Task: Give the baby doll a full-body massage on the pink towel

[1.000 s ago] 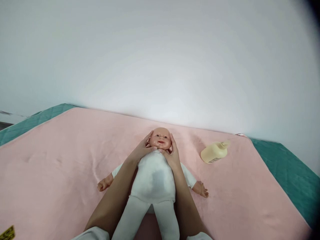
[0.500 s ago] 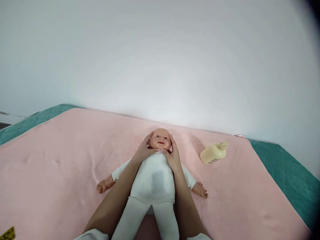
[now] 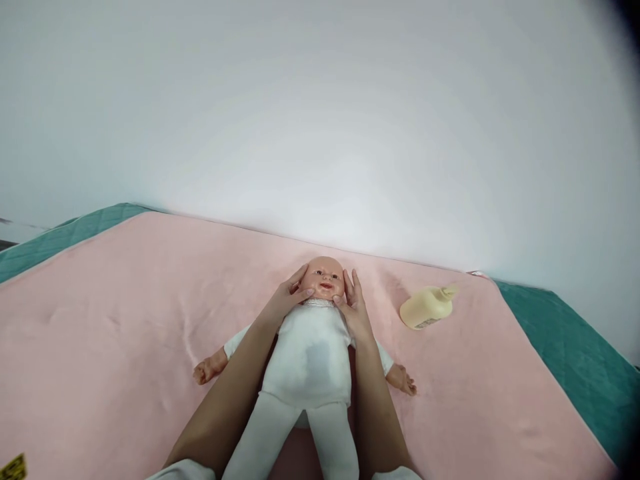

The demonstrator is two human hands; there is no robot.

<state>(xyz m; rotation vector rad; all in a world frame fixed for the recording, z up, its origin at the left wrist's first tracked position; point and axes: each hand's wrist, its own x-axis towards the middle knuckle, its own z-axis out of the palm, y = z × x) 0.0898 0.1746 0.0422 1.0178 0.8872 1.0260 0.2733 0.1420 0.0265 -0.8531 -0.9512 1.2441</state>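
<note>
A baby doll (image 3: 307,373) in white clothes lies on its back, its head away from me and its arms spread to the sides. My left hand (image 3: 290,297) rests along one side of the doll's head, the thumb on its cheek near the chin. On the other side, my right hand (image 3: 356,310) has its fingers stretched out and apart beside the head. Its thumb touches the lower cheek. Neither hand is closed round the head. Both forearms run along the doll's body, over its arms.
A pale yellow pump bottle (image 3: 425,308) stands right of the doll on a pink blanket (image 3: 130,313). Under the blanket, a green quilted cover (image 3: 570,340) shows at both sides. A white wall (image 3: 320,120) rises behind. At lower left lies a yellow and black label (image 3: 13,467).
My thumbs have moved apart, from together under the chin outward to the cheeks. My right fingers have spread, and the doll's head has shifted slightly right.
</note>
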